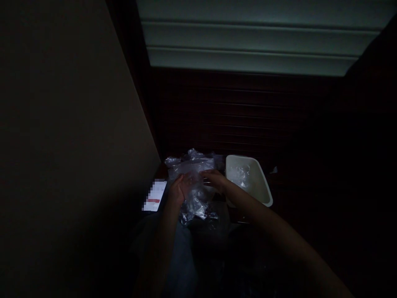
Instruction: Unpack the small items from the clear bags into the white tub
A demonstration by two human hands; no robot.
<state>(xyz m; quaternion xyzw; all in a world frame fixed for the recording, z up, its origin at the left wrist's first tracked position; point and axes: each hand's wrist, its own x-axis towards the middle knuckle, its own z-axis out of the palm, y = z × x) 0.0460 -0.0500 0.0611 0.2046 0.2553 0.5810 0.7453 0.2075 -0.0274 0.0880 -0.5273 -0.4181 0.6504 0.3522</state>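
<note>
The scene is very dark. My left hand (176,193) and my right hand (217,181) both grip a crumpled clear plastic bag (194,194) held low in front of me, over my lap. The left fingers curl round the bag's left side, the right fingers pinch its upper right edge. More clear plastic (189,162) is heaped just behind the bag. What is inside the bag cannot be made out.
A white rectangular bin (263,191) with clear plastic inside stands right of my hands. A white paper (155,194) with a red mark lies at the left. A plain wall rises on the left, dark slatted panelling and a pale blind lie ahead.
</note>
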